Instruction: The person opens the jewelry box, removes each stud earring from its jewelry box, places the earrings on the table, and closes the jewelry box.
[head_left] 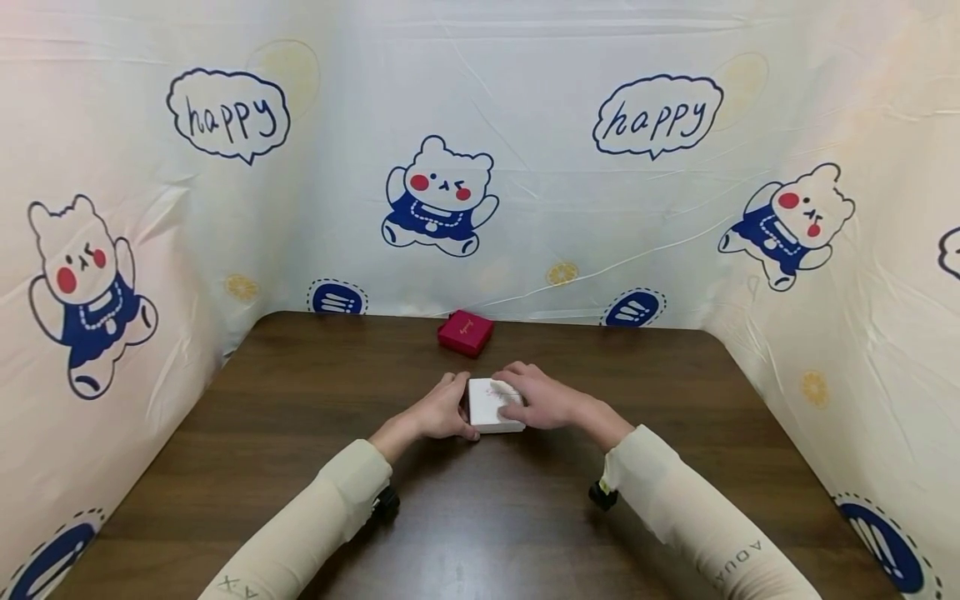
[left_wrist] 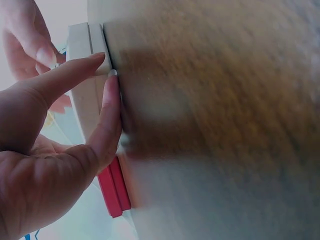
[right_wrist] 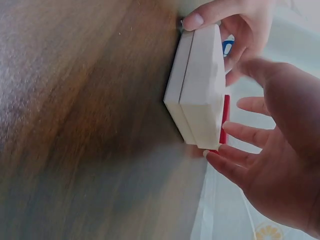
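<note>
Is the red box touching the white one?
No, the head view shows tabletop between the red box and the white box.

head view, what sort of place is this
Probably a makeshift filming booth: a dark wood-grain tabletop, bear-print sheeting around its far edge and sides, and black wrist-worn devices.

Box is white. Second box is red, gold-lettered. Desk is brown, wood-grained. Backdrop is pale, printed with blue-clad bears.

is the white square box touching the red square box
Apart: the head view shows a strip of brown wood-grain table between the white square box and red square box.
</note>
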